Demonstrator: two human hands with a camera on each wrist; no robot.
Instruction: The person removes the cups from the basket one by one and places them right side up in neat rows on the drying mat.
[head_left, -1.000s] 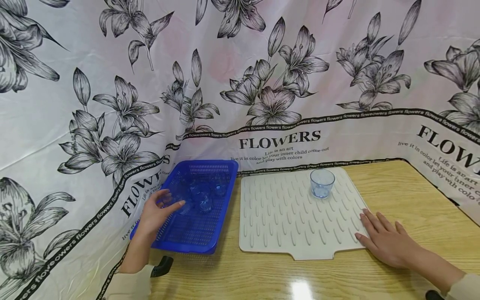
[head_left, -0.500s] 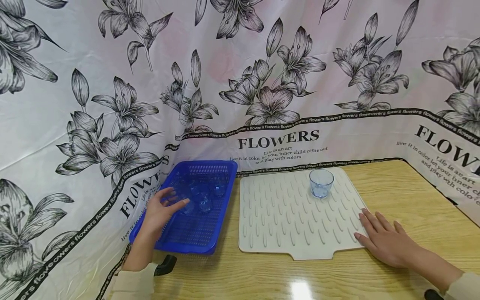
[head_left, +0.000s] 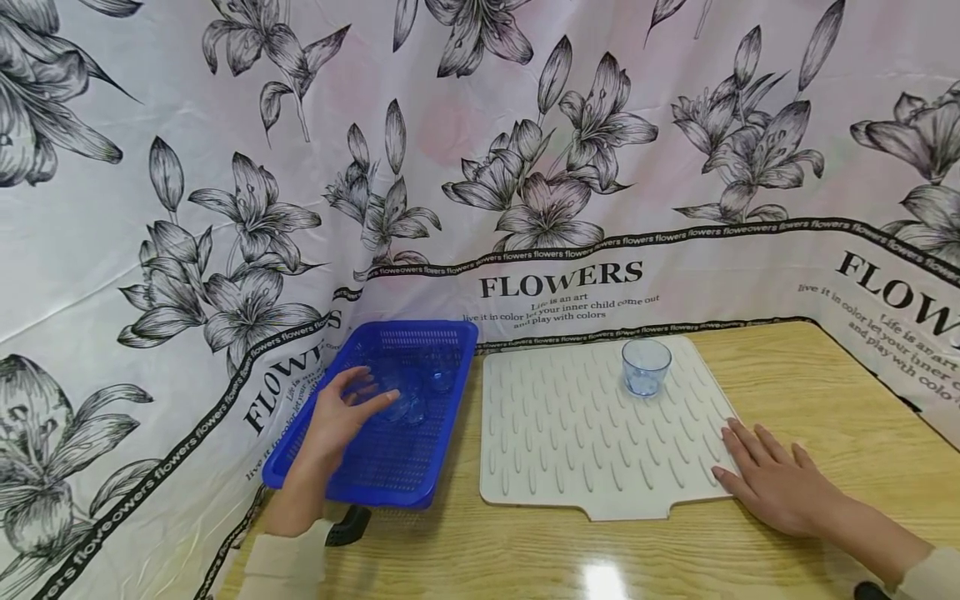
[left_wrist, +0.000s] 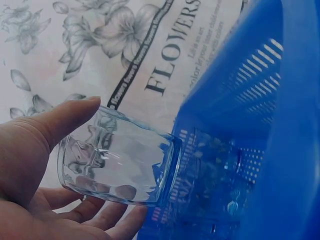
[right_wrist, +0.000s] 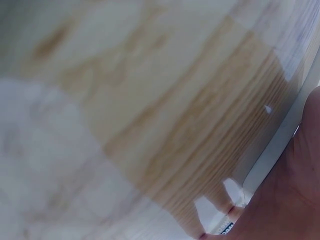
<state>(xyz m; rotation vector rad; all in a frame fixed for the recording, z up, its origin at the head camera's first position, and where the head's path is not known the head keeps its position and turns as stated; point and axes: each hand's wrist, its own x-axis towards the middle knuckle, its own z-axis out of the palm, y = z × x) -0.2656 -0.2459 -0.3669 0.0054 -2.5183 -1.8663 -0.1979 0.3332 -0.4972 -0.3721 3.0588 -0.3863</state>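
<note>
Holding a glass [left_wrist: 120, 160] btwn thumb & bent fingers, L hand [head_left: 341, 421] over basket [head_left: 386, 467] w/ more glasses [head_left: 441, 379] inside, R hand [head_left: 780, 483] w/ fingers straight, slightly apart, at mat [head_left: 555, 442] edge, 2nd glass [head_left: 646, 368] upright near mat's far R corner.

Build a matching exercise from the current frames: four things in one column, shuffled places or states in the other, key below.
Column 1
1. Blue perforated plastic basket
2. White rectangular ridged mat
3. Left hand
4. Right hand

Column 2
A. Rests at the mat's right edge
B. Bears a single upright, blue-tinted glass cup
C. Has loose clear glassware inside
D. Grips a clear, round glass tumbler

Pairs: 1-C, 2-B, 3-D, 4-A
</note>
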